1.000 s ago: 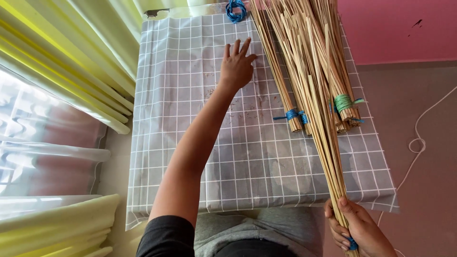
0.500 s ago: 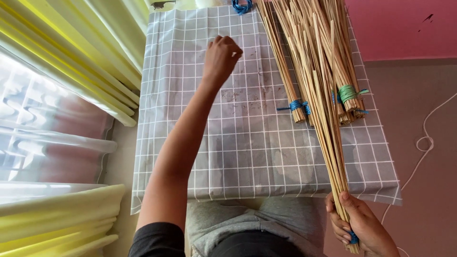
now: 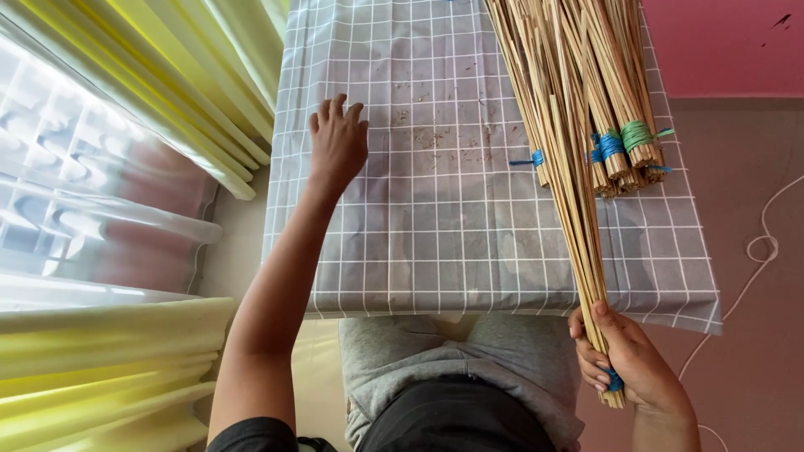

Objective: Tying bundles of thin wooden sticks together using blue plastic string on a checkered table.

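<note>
Nearest the camera, a bundle of thin sticks [image 3: 578, 209] is gripped at its lower end by the right hand [image 3: 630, 362], the fingers wrapped tightly around it just above a blue tie [image 3: 614, 381] that binds the ends. The hand is held off the near edge of the table, above a lap in grey cloth [image 3: 469, 360]. From the hand the bundle slants up and to the left across the table, its far end lost among the other sticks.

The table is covered by a grey cloth with a white grid [image 3: 435, 234]. On its left part the left hand [image 3: 338, 144] is laid flat, palm down, fingers spread a little and holding nothing. Small brown crumbs [image 3: 452, 134] are scattered on the cloth between that hand and the sticks.

Farther back on the right, more stick bundles [image 3: 620, 84] are piled, tied near their cut ends with blue and green ties [image 3: 624, 141]. A white cord [image 3: 758, 251] is seen on the floor to the right. Yellow curtains [image 3: 167, 84] hang along the left, and a pink wall [image 3: 720, 42] stands beyond.
</note>
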